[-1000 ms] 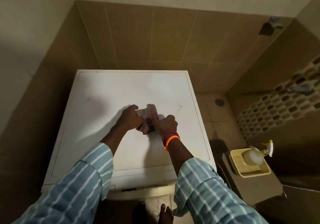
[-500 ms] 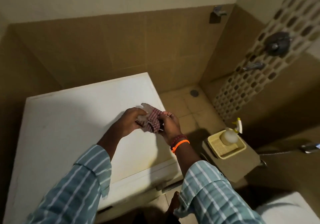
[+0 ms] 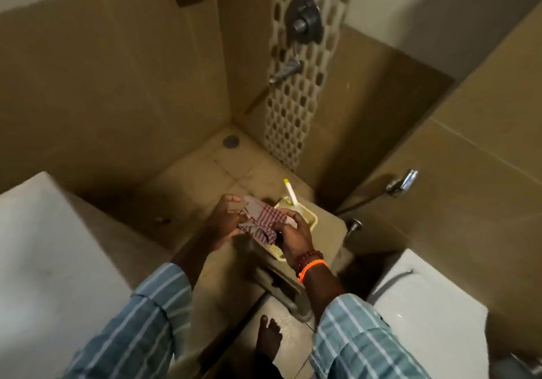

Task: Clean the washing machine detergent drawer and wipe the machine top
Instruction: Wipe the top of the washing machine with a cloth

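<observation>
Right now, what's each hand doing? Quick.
Left hand: closed on the checked cloth.
Right hand: closed on the same cloth, over the yellow tray.

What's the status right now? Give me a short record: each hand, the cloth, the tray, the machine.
left hand: gripping the left end of the cloth
right hand: gripping the right end of the cloth
cloth: red checked, bunched between both hands, held in the air above the tray
tray: yellow, on a low stand right of the machine, partly hidden by the hands
spray nozzle: white, sticking up from the tray
washing machine top: white, at left, nothing touching it
</observation>
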